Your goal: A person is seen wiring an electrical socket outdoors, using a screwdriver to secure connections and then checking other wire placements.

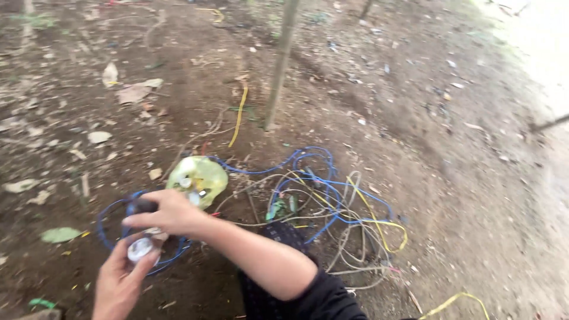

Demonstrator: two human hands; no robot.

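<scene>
My left hand point(117, 285) rises from the bottom left and holds a small white roundish object point(140, 249) between thumb and fingers. Just above it, my right hand point(172, 213) reaches across from the right in a black sleeve and pinches a small dark piece point(142, 206). A coil of thin blue wire point(105, 231) loops around both hands; whether either hand grips it is unclear. The blur hides what the two small objects are.
A yellow-green plastic bag point(201, 175) with small white items lies on the dirt behind my hands. A tangle of blue, yellow and grey wires point(338, 213) spreads to the right. A thin tree trunk point(281, 71) stands beyond, with a yellow wire point(239, 118) beside it and dry leaves scattered around.
</scene>
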